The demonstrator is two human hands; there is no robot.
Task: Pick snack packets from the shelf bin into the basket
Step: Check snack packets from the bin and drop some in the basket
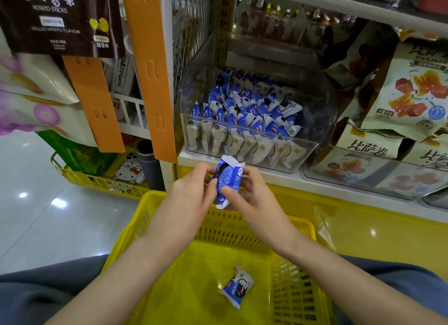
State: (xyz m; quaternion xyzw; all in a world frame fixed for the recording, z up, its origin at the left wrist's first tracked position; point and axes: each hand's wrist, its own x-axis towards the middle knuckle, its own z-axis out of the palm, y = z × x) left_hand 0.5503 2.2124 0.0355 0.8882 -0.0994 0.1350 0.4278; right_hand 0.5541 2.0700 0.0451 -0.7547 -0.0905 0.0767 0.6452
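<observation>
A blue-and-white snack packet (229, 180) is held upright between both hands, just above the far rim of the yellow basket (298, 298). My left hand (191, 191) grips its left edge and my right hand (249, 193) pinches its right side with thumb on the front. Behind them a clear shelf bin (315, 145) holds several of the same packets (247, 113). One packet (237, 287) lies on the basket floor.
Beige pizza-roll bags (417, 96) fill the clear bin to the right. Orange hanging strips (150, 70) and a dark potato-stick bag (58, 19) hang on the left. A smaller yellow basket (97, 181) of goods sits on the glossy floor at left.
</observation>
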